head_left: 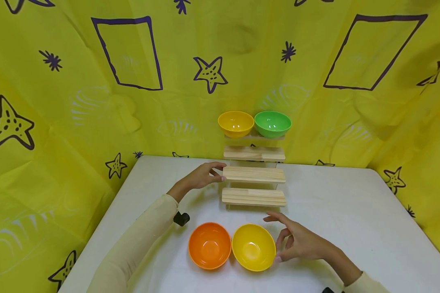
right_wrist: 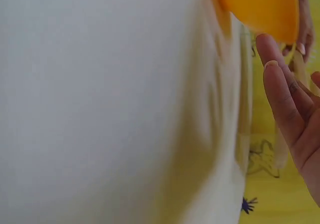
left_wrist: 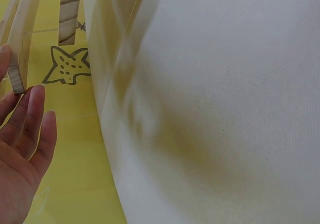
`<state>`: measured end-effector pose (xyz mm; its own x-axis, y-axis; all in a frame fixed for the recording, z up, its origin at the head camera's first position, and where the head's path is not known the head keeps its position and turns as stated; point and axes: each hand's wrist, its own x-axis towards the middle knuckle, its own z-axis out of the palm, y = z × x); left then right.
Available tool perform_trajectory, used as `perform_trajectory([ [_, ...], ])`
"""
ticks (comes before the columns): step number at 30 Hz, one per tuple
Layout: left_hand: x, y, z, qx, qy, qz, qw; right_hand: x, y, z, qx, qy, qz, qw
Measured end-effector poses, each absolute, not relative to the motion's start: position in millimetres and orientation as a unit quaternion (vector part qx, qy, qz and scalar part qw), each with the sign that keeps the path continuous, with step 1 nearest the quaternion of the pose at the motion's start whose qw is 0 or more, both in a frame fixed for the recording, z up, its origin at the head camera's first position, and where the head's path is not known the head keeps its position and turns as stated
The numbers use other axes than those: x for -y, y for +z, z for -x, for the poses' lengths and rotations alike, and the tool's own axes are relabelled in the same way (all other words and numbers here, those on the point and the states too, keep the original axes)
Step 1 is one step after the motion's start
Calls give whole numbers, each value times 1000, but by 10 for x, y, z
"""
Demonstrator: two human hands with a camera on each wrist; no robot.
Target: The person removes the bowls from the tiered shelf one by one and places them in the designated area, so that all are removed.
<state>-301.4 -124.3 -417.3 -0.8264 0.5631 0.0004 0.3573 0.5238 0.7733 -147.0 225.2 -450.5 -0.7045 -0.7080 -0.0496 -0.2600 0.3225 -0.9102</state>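
Note:
My left hand [head_left: 204,175] is at the left end of a stepped wooden stand [head_left: 254,174]. Its thumb and fingers pinch a plank's end, as the left wrist view also shows around the wooden plank [left_wrist: 21,39]. Beside the yellow bowl [head_left: 254,247] on the table is my right hand [head_left: 303,241], fingers spread and thumb by the rim; whether it touches is unclear. An orange bowl [head_left: 210,245] sits against the yellow one on the left. On the stand's top step rest an orange-yellow bowl [head_left: 236,123] and a green bowl [head_left: 273,124], side by side.
A white tabletop [head_left: 333,203] lies under everything. Yellow sheeting [head_left: 242,44] with dark star and frame drawings rises behind and along both sides. The stand's lower steps [head_left: 254,197] bear no bowls.

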Motion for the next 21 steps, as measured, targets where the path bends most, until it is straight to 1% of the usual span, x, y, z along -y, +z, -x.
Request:
perform_trajectory([
  [4, 1245, -4179, 3016, -863, 411, -266, 124, -2359, -4392, 1571, -787, -497, 306, 201],
  [9, 1245, -4187, 3015, -860, 416, -268, 126, -2460, -4240, 1716, -801, -488, 312, 151],
  [21, 1247, -4182, 3004, -859, 419, -268, 123, -2598, -3892, 2129, -814, -489, 308, 53],
])
